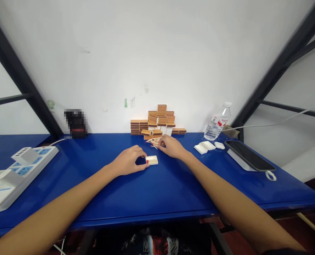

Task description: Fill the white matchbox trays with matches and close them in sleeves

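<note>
A small white matchbox tray (153, 158) lies on the blue table, with a few red-tipped matches inside. My left hand (130, 160) grips its left end between thumb and fingers. Behind it, a loose heap of matches (153, 141) spreads in front of the stacked matchboxes. My right hand (172, 146) is at the right side of this heap, its fingers pinched together at the matches. Whatever sits between those fingertips is too small to make out. The orange-brown matchboxes (162, 120) are piled against the wall, with some white trays among them.
On the right are white trays (205, 146), a white earphone case (219, 145), a water bottle (218, 122) and a phone (249, 155) on a white box. A power strip (27, 166) with plugged-in adapters lies at the left. A dark pixelated object (76, 124) stands by the wall.
</note>
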A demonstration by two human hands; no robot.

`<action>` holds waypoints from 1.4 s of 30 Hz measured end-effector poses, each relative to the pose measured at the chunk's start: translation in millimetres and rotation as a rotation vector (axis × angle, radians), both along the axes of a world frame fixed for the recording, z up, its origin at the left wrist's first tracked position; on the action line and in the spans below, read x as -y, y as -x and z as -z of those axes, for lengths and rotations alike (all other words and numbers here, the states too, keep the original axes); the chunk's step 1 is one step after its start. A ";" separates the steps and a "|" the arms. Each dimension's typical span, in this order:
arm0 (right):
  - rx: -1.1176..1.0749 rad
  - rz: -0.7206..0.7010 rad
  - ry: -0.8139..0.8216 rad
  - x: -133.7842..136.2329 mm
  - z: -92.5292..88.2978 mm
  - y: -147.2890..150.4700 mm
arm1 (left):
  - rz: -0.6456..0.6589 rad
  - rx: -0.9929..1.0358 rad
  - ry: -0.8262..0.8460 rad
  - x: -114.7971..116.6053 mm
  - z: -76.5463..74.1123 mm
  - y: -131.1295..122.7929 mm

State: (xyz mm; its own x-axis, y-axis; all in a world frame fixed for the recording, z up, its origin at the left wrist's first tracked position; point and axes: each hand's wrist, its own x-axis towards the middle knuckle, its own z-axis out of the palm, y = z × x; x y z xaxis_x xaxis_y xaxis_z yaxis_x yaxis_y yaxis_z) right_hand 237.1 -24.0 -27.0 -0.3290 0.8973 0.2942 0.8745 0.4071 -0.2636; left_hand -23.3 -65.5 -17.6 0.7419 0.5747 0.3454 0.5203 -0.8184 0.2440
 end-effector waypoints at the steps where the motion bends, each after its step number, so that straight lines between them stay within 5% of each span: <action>1: 0.009 -0.003 0.010 -0.8 0.2 0.3 | -0.002 -0.004 -0.002 -0.2 -0.1 -0.1; 14: 0.110 -0.070 0.122 -1.2 -3.8 -4.8 | -0.008 -0.005 -0.010 -4.3 1.2 2.6; 21: 0.106 -0.113 0.209 12.9 -23.4 -25.0 | -0.055 -0.015 -0.010 -6.6 1.7 3.0; 29: -0.026 -0.315 0.203 41.6 -32.1 8.2 | -0.026 0.000 -0.025 -4.3 1.6 2.1; 35: 0.045 -0.380 0.218 51.3 -20.0 26.3 | -0.007 0.014 -0.024 -2.1 1.8 0.0; 42: -0.031 -0.353 0.249 50.7 -25.7 23.4 | 0.002 0.007 -0.023 -1.8 1.5 0.5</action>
State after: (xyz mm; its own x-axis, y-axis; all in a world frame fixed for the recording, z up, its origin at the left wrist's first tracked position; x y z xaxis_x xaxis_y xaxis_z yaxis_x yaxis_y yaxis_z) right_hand 213.7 -74.7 -1.3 -0.6227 0.7764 0.0976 0.6836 0.6004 -0.4151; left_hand -23.8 -63.8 -19.2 0.7405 0.5649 0.3640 0.5170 -0.8249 0.2285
